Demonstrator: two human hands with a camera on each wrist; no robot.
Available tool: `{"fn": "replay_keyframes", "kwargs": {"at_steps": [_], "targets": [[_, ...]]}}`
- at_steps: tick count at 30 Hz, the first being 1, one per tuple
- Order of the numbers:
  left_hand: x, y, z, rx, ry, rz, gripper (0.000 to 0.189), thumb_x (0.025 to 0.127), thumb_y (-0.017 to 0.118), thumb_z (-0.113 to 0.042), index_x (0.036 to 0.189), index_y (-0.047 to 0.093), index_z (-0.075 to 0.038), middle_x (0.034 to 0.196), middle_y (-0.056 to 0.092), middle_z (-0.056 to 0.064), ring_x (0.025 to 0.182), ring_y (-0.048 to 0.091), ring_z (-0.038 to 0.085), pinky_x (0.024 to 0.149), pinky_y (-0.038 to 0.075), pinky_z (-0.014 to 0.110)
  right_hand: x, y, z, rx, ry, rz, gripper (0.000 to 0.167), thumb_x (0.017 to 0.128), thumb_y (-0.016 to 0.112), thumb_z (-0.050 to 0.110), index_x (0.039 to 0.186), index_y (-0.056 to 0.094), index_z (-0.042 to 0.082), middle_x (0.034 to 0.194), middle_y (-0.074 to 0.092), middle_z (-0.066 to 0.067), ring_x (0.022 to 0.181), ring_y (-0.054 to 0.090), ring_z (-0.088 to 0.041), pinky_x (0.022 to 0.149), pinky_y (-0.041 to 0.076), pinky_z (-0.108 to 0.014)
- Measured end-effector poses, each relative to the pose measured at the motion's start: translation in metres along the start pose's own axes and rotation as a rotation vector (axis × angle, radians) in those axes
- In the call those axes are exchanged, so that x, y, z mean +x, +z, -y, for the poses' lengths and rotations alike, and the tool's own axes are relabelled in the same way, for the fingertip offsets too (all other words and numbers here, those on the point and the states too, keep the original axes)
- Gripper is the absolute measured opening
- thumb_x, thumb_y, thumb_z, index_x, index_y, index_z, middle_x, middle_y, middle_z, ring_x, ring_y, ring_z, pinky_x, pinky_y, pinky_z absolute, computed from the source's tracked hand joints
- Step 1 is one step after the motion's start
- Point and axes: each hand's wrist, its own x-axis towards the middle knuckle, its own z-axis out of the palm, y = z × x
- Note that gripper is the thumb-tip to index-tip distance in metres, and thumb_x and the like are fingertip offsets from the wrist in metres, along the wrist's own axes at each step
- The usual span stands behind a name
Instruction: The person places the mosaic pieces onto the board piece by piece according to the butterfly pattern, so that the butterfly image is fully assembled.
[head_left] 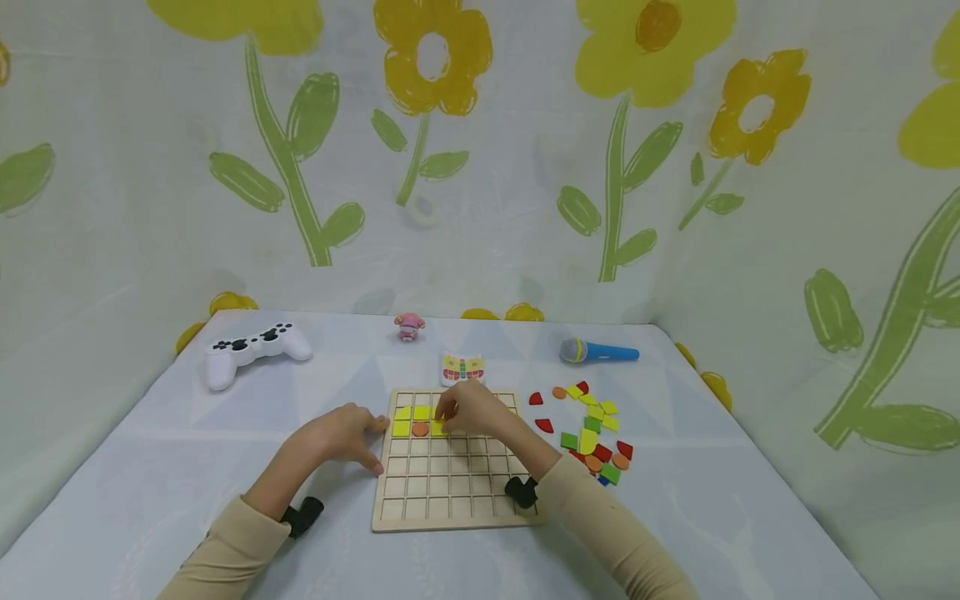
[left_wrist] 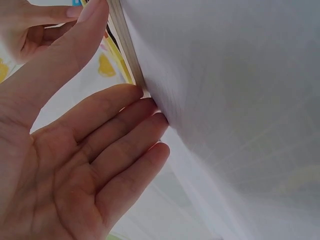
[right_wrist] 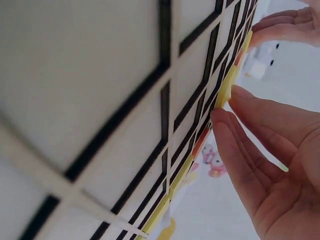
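A square wooden grid board [head_left: 438, 510] lies flat on the table. Near its far left corner, yellow square tiles [head_left: 402, 413] and an orange round tile [head_left: 421, 429] sit in the cells. My right hand [head_left: 474, 408] is over the third column, its thumb and fingers pinching a yellow square tile [right_wrist: 226, 86] at the grid. Part of that tile is hidden by the fingers in the head view. At the board's left side is my left hand [head_left: 339, 435], thumb apart from fairly straight fingers; its fingertips [left_wrist: 159, 120] touch the board's edge.
Loose red, green, yellow and orange pieces [head_left: 592, 423] are scattered right of the board. Behind it lies a small patterned card [head_left: 462, 367]. Farther back are a white game controller [head_left: 257, 350], a pink figurine [head_left: 408, 327] and a blue toy microphone [head_left: 600, 351].
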Motion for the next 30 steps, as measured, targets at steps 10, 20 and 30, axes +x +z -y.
{"fn": "replay_keyframes", "kwargs": {"at_steps": [10, 20, 30], "targets": [[-0.001, 0.000, -0.001, 0.001, -0.008, -0.008, 0.074, 0.067, 0.088, -0.030, 0.130, 0.060, -0.004, 0.129, 0.058, 0.019, 0.104, 0.054, 0.026, 0.093, 0.044, 0.050, -0.027, -0.022, -0.005, 0.016, -0.039, -0.011, 0.011, 0.082, 0.076, 0.004, 0.093, 0.073, 0.004, 0.086, 0.070, -0.002, 0.075, 0.062, -0.013, 0.069, 0.052, -0.022], [-0.001, 0.001, 0.000, 0.004, -0.003, -0.005, 0.074, 0.067, 0.088, -0.030, 0.131, 0.060, -0.004, 0.130, 0.057, 0.020, 0.102, 0.053, 0.025, 0.093, 0.045, 0.049, -0.083, -0.056, -0.048, -0.014, 0.083, -0.091, 0.015, 0.083, 0.075, 0.005, 0.098, 0.073, 0.004, 0.089, 0.069, -0.004, 0.081, 0.061, -0.016, 0.070, 0.052, -0.026], [-0.002, 0.001, -0.001, 0.005, -0.004, -0.009, 0.075, 0.067, 0.088, -0.031, 0.131, 0.060, -0.004, 0.128, 0.059, 0.019, 0.105, 0.054, 0.026, 0.094, 0.044, 0.050, -0.125, -0.063, -0.092, -0.077, 0.312, -0.112, 0.015, 0.081, 0.077, 0.005, 0.094, 0.072, 0.009, 0.085, 0.066, 0.000, 0.080, 0.059, -0.016, 0.071, 0.053, -0.031]]}}
